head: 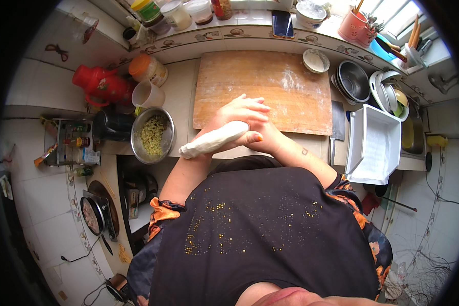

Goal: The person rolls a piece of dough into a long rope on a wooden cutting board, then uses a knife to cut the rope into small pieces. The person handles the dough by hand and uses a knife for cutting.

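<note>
A long roll of white dough (214, 140) lies slantwise along my left hand and wrist, its right end between the fingers and a thumb with an orange nail. My left hand (235, 114) reaches in from the left, fingers pointing right above the near edge of a floured wooden board (229, 72). Against it from the right rests my right hand (269, 134), its fingers mostly hidden beneath the left hand and holding nothing visible. Left of the hands stands a steel bowl (171, 142) of chopped yellow-green filling (152, 135). A small bowl of flour (316, 61) sits on the board's far right corner.
To the right are a cleaver (337, 122), a white plastic bin (378, 141), steel bowls (354, 80) and stacked dishes (386, 93). A red thermos (103, 85), orange-lidded jar (147, 69) and plastic cup (148, 93) stand left. A phone (282, 24) lies on the ledge.
</note>
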Demonstrator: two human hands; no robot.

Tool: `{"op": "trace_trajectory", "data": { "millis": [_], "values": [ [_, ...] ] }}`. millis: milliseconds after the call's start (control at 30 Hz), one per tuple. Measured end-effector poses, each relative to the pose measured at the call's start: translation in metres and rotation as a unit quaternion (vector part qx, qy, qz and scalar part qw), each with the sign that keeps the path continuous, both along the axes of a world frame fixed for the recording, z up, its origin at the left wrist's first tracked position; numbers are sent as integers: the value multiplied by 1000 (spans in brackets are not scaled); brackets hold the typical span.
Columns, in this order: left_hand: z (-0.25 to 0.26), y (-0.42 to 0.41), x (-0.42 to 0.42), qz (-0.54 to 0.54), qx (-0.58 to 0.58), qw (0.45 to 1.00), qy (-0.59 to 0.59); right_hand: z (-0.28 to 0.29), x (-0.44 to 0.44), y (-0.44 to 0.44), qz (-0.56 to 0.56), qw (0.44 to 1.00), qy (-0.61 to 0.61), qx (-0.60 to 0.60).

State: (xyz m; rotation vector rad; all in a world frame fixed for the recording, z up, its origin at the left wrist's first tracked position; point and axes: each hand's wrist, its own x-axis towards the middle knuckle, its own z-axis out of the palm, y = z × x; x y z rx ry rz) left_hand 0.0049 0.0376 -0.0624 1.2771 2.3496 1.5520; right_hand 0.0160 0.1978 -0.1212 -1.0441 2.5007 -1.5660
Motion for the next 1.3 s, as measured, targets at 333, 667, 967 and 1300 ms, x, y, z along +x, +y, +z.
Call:
{"op": "trace_trajectory", "data": {
  "millis": [333, 667, 967, 1300],
  "values": [
    [-4, 12, 18, 26, 186, 956, -225, -21, 3, -16, 36, 925, -301, -230],
    [11, 23, 13, -4, 430, 821, -377, 19, 11, -8, -80, 985, -152, -18],
    [-3, 9, 8, 44, 172, 966, -185, 46, -1, 15, 42, 967, -233, -95],
    [6, 24, 21, 10, 408, 834, -371, -13, 11, -9, -25, 981, -145, -125]
  ]
}}
